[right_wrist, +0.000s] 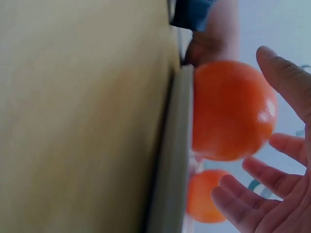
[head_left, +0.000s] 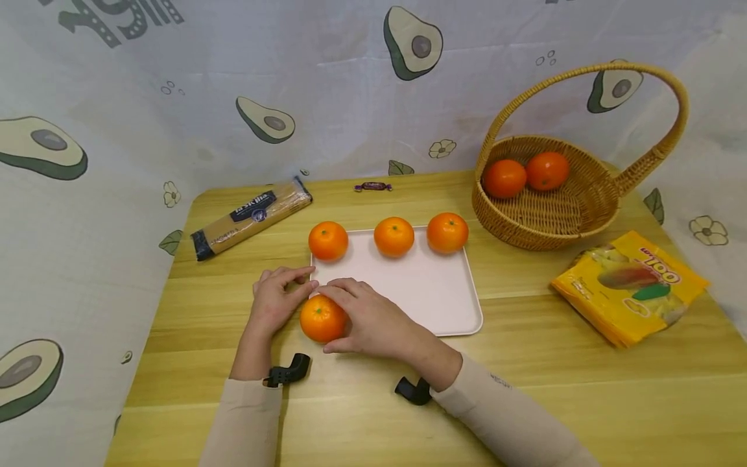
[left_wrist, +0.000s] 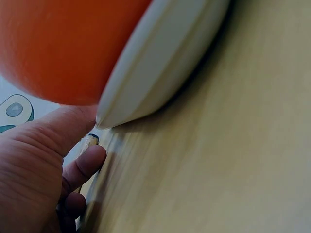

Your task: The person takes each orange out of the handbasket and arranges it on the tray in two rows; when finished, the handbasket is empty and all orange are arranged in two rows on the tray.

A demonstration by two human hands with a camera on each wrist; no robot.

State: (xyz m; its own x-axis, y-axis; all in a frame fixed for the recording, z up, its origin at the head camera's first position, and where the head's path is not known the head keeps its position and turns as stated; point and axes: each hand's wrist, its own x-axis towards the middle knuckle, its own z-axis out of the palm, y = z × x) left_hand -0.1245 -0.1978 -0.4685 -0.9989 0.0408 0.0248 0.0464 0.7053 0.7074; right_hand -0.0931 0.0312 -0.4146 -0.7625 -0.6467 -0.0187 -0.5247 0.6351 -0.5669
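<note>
On the near-left corner of a white tray [head_left: 420,285] sits an orange [head_left: 323,318] with a small green stem mark. My right hand [head_left: 373,319] is around its right side, fingers spread and relaxed; in the right wrist view the thumb and fingers of the right hand [right_wrist: 277,179] stand slightly off the orange [right_wrist: 233,111]. At the tray's left edge, my left hand [head_left: 275,301] touches the rim with its thumb and forefinger. Three more oranges line the tray's far side: left orange [head_left: 329,241], middle orange [head_left: 393,237] and right orange [head_left: 447,233].
A wicker basket [head_left: 525,227] with a tall handle stands at the back right, holding two orange-red fruits [head_left: 505,179]. Before it lies a yellow snack packet [head_left: 630,285]. A pasta packet [head_left: 252,218] lies back left, and a small wrapped candy [head_left: 373,187] lies behind the tray.
</note>
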